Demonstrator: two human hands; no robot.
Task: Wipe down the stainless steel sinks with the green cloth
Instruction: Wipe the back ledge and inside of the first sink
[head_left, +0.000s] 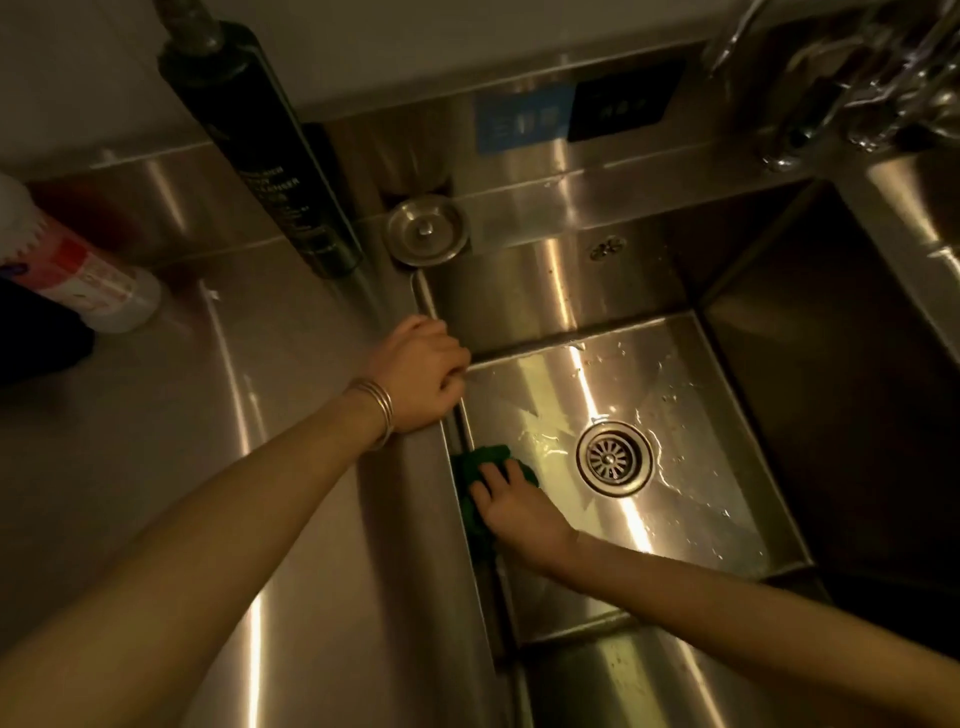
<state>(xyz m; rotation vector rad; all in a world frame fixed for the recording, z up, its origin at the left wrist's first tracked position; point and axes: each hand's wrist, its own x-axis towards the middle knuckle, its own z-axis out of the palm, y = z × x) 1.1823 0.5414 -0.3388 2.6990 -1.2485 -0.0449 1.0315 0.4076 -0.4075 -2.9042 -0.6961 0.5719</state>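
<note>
We press the green cloth (480, 480) with our right hand (511, 506), fingers flat on it, against the sink (675, 519) floor at its left wall, near-left of the drain (614, 457). Our left hand (423, 376) curls over the sink's left rim, gripping the edge. Wet, bare floor stretches right and far of the drain. A steel plug (427, 228) sits at the far-left corner beside a dark bottle (260, 140).

Left hand (423, 376) curled, braced; right hand (511, 501) flat, pressing down.
</note>
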